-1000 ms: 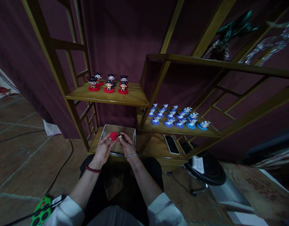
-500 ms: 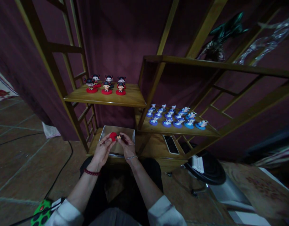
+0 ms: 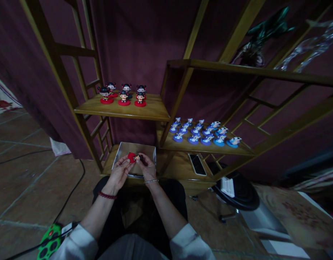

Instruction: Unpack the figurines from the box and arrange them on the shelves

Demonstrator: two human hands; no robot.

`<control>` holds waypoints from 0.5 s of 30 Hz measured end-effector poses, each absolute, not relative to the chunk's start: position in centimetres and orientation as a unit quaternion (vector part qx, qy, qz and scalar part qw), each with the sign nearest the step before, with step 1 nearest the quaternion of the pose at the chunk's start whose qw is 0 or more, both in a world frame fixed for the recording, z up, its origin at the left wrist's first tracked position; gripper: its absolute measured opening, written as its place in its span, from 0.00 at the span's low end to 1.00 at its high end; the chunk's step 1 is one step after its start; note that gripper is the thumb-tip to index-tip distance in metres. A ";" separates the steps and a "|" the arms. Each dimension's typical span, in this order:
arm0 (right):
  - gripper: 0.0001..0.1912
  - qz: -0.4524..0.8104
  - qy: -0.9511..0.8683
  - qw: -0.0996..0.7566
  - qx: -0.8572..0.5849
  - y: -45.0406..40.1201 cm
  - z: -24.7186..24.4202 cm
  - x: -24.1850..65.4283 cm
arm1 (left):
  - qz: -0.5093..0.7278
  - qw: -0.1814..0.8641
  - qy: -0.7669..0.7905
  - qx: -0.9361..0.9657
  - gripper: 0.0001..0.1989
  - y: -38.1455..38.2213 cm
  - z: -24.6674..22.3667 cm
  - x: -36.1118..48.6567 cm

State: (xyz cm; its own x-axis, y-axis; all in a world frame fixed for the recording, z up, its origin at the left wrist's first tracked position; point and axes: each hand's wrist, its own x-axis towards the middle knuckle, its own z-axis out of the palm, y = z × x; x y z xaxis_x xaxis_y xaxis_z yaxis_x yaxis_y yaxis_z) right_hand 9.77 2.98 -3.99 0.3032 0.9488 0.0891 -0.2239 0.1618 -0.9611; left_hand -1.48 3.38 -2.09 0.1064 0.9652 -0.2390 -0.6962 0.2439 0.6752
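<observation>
Red round base [image 3: 131, 157] sits in the person's left hand [image 3: 119, 174], pinched at the rim between fingertips and thumb, above an open cardboard box [image 3: 133, 143]. Small bobblehead figurine [image 3: 138, 157] is pinched in the right hand [image 3: 147, 168], fingertips closed on it, thumb side hiding part of it. Figurine and base are touching or just beside each other; cannot tell if they are joined. Both hands are over the box, wrists close together, fingers not spread.

Red beaded bracelet [image 3: 107, 195] on left wrist, thin silver bracelet [image 3: 151, 181] on right. White shirt cuffs [image 3: 75, 246] at the bottom of the view, dark trousers [image 3: 139, 213] under the forearms.

The box stands on a low wooden shelf [image 3: 110, 162]. Black smartphone [image 3: 197, 164] lies flat on the same level, right of the box. Shelf above on the left [image 3: 155, 108] holds six finished bobbleheads on red bases, in two rows. Shelf on the right [image 3: 209, 151] holds rows of white-and-blue figurines on blue bases [image 3: 201, 133].

Maroon curtain [image 3: 139, 47] behind the wooden rack. Tiled floor [image 3: 25, 187] on the left, black cable [image 3: 74, 184] across it. Round black object [image 3: 238, 191] at lower right, white item [image 3: 227, 187] on it. Green-and-black object [image 3: 50, 241] at bottom left, too dim to identify.
</observation>
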 end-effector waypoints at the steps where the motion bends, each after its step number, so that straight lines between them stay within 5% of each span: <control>1: 0.18 0.449 -0.385 0.658 -0.466 3.0 -4.0 9.8 | 0.579 0.715 0.333 0.204 0.09 3.4 -2.0 -1.5; 15: 0.16 0.442 -0.408 0.644 -0.472 3.6 -4.7 9.8 | 0.562 0.704 0.375 0.219 0.08 3.2 -1.4 -1.7</control>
